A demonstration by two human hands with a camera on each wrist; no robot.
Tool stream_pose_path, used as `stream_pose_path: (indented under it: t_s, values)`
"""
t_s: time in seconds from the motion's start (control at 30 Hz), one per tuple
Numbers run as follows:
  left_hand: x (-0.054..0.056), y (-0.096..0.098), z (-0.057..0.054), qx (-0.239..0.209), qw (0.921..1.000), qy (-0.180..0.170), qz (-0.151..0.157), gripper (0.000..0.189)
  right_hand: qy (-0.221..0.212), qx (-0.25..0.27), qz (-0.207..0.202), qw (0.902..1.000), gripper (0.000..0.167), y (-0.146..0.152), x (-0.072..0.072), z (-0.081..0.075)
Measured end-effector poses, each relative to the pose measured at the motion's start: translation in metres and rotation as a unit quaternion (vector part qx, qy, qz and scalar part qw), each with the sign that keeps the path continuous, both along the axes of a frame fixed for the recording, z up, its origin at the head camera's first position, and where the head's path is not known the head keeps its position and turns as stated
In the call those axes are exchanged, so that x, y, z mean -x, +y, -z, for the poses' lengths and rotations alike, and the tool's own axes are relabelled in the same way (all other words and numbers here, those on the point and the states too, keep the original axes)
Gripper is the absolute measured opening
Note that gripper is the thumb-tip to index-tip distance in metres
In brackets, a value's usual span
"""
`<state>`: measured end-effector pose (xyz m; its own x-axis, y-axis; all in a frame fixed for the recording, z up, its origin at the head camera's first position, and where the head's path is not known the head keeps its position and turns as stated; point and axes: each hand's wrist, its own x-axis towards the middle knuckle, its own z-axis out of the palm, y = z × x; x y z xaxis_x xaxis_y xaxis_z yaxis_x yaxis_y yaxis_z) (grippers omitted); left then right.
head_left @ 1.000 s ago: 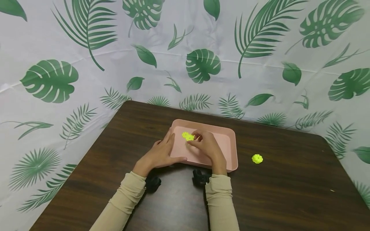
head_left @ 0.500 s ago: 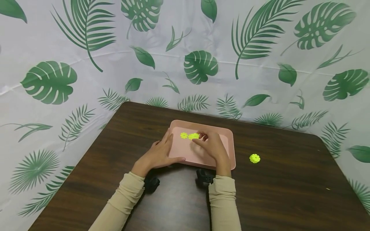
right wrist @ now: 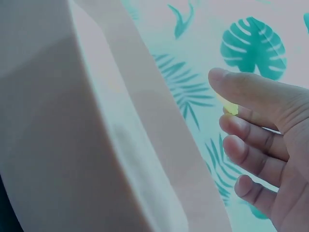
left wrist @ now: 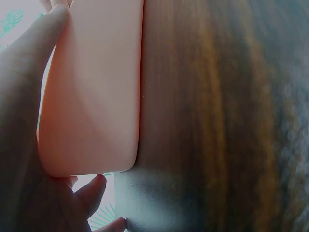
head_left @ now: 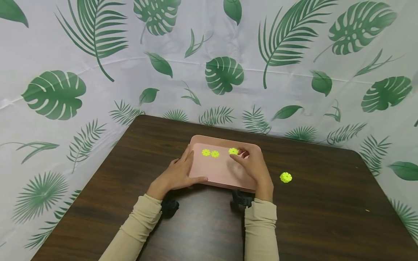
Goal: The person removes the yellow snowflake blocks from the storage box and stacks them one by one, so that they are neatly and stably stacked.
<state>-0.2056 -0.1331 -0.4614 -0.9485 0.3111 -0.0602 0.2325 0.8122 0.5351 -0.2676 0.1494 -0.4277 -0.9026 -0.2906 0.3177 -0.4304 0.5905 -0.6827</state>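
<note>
A shallow pink tray (head_left: pixel 212 170) lies on the table in the head view. Two flat, bright yellow flower-shaped discs, a left one (head_left: pixel 206 152) and a right one (head_left: pixel 214 154), lie side by side in it. Over the tray's right half, my right hand (head_left: pixel 253 163) pinches another yellow flower-shaped piece (head_left: pixel 233 151) between thumb and fingers; its yellow edge (right wrist: pixel 231 108) peeks out below the thumb in the right wrist view. My left hand (head_left: pixel 177 174) spans the tray's near left corner, fingers straight along the left side and thumb on the near rim.
A small pile of yellow flower-shaped pieces (head_left: pixel 286 177) sits on the dark wood table (head_left: pixel 326 203), right of the tray. Black straps circle both wrists. Behind the table hangs a white cloth (head_left: pixel 192 87) with green leaf prints.
My right hand has moved right across the tray with a yellow flower-shaped piece, away from a second disc now lying beside the first. My left hand stays at the tray's corner.
</note>
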Motion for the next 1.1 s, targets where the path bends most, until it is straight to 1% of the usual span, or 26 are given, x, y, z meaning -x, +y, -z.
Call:
stream_pose_path:
  t_s: [0.1, 0.23, 0.4, 0.57, 0.67, 1.0, 1.1]
  values:
    - [0.0, 0.0, 0.0, 0.0, 1.0, 0.001, 0.001, 0.121, -0.044, -0.002, 0.029, 0.9986, 0.028, 0.008, -0.005, -0.002]
    - [-0.001, 0.0, -0.002, 0.0, 1.0, -0.003, 0.001, 0.121, -0.068, -0.002, 0.056, 0.9961, 0.038, 0.019, -0.009, -0.002]
    - [-0.002, 0.0, -0.003, -0.003, 1.0, 0.001, 0.003, 0.121, -0.069, 0.003, 0.069, 0.9952, 0.039, 0.032, -0.01, 0.0]
    - [-0.002, 0.0, -0.002, -0.008, 1.0, 0.005, 0.003, 0.12, -0.057, -0.002, 0.082, 0.995, 0.04, 0.042, -0.011, 0.0]
    - [-0.003, 0.0, -0.002, -0.007, 1.0, 0.006, 0.002, 0.119, -0.057, 0.0, 0.093, 0.9941, 0.04, 0.048, -0.013, 0.0]
    - [-0.001, 0.0, -0.002, -0.007, 1.0, 0.004, 0.003, 0.12, -0.064, 0.008, 0.13, 0.9894, 0.033, 0.07, -0.018, 0.002]
    - [-0.001, 0.0, -0.002, -0.004, 1.0, 0.003, 0.004, 0.12, -0.065, 0.01, 0.14, 0.988, 0.033, 0.077, -0.019, 0.003]
